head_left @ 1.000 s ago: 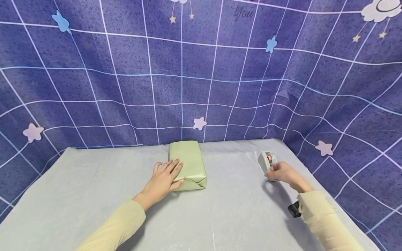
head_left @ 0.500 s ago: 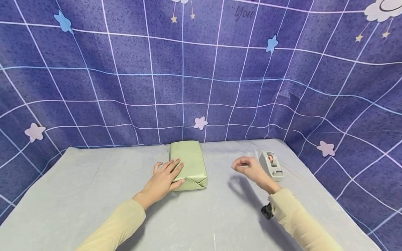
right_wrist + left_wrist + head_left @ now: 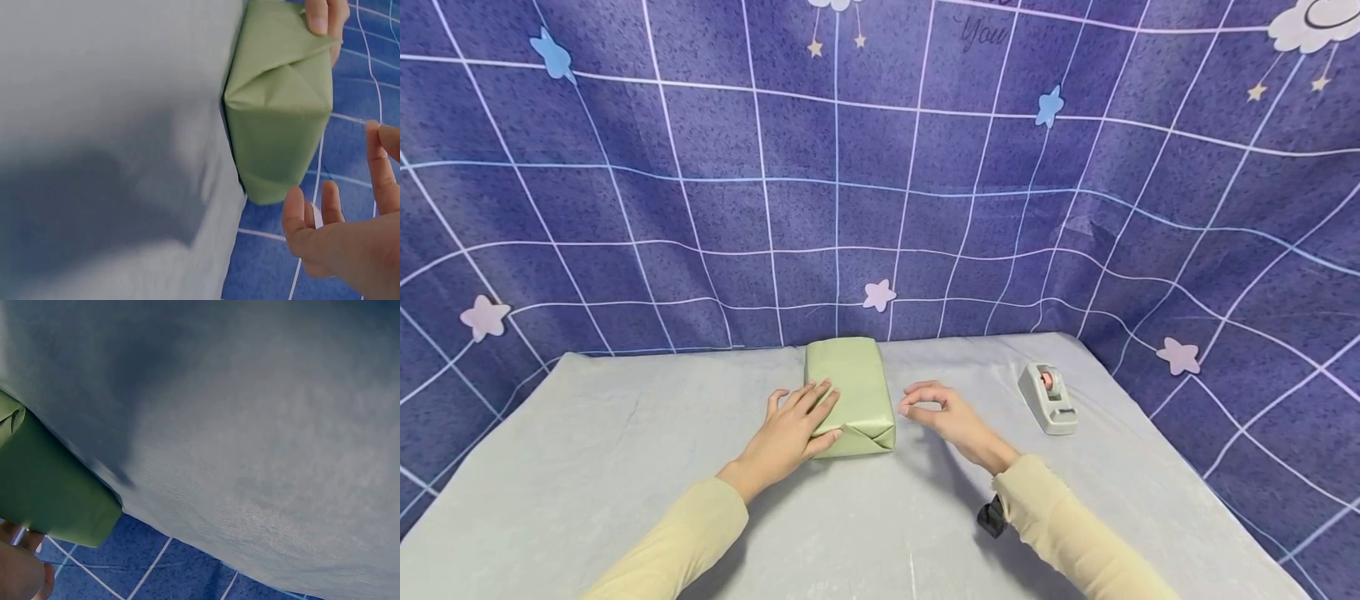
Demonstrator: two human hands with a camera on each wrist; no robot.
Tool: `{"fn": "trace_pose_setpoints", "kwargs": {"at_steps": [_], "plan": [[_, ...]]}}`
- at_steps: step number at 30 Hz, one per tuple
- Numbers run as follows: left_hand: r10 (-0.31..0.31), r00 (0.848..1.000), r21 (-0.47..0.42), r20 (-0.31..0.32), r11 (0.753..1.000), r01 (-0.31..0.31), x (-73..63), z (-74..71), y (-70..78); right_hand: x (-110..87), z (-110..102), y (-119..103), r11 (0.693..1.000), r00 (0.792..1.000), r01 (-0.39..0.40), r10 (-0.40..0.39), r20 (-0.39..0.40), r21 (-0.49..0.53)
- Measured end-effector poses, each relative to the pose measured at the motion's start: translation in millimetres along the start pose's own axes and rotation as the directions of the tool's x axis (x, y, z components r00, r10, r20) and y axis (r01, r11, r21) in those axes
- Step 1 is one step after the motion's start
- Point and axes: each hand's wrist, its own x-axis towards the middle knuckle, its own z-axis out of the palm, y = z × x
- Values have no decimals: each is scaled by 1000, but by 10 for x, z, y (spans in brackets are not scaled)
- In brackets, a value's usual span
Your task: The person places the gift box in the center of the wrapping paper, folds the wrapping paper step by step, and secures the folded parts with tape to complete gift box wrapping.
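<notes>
A box wrapped in light green paper lies near the table's back edge, a folded flap at its near end. My left hand rests on its left side, fingers spread over the top and thumb by the near edge. Close to the box's right side, apart from it, my right hand has thumb and forefinger tips pinched together, other fingers loosely bent. The small piece of clear tape they seem to hold is barely discernible. In the right wrist view the green box shows its folded end beyond the right hand.
A grey tape dispenser with an orange-red core stands at the table's right. Pale cloth covers the table. A blue-purple curtain with lines and stars hangs behind and along the right.
My right hand has left the tape dispenser's cutter end and moved left to beside the green box. The left hand and the box have stayed in place.
</notes>
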Motion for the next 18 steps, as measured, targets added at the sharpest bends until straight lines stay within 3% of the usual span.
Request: {"fn": "trace_pose_setpoints", "kwargs": {"at_steps": [7, 18], "plan": [[-7, 1000, -9, 1, 1000, 7, -5, 0, 0, 31, 180, -11, 999, 997, 16, -13, 79, -33], [-24, 999, -13, 38, 1000, 24, -2, -16, 13, 21, 361, -30, 991, 985, 116, -105, 135, -73]]}}
